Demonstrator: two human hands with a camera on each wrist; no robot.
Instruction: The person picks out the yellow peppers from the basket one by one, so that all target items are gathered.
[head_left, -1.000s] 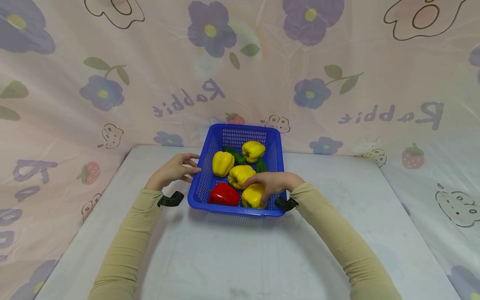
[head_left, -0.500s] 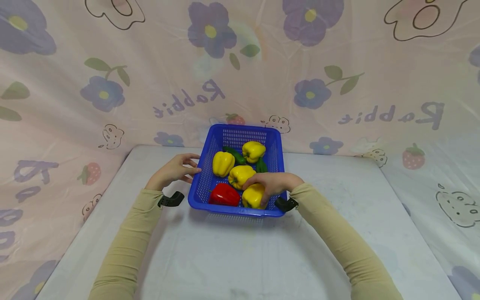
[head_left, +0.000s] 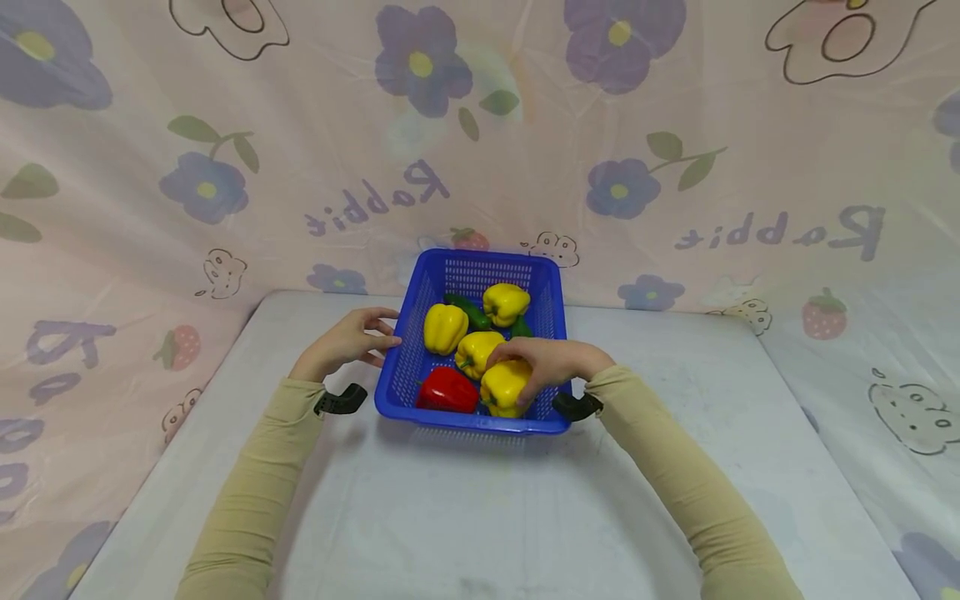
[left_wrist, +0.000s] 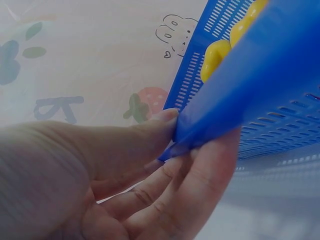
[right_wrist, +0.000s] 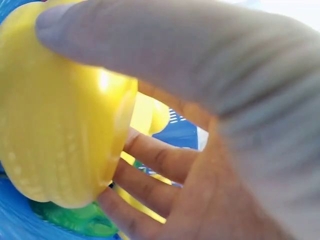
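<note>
A blue perforated basket stands on the table with bell peppers inside. My left hand pinches its left rim; in the left wrist view the thumb lies above the basket rim and the fingers below. At the basket's front right, my right hand grips a yellow bell pepper. The right wrist view shows the thumb on one side of this pepper and fingers on the other. A red bell pepper lies left of it, and another yellow bell pepper just behind.
Further back in the basket are two more yellow bell peppers. A dark green long vegetable lies between them, and another green one is partly hidden by the right hand. A printed curtain hangs behind the white table.
My right hand has risen slightly with the front right yellow bell pepper, which now sits a little higher in view. The left hand stays on the basket rim.
</note>
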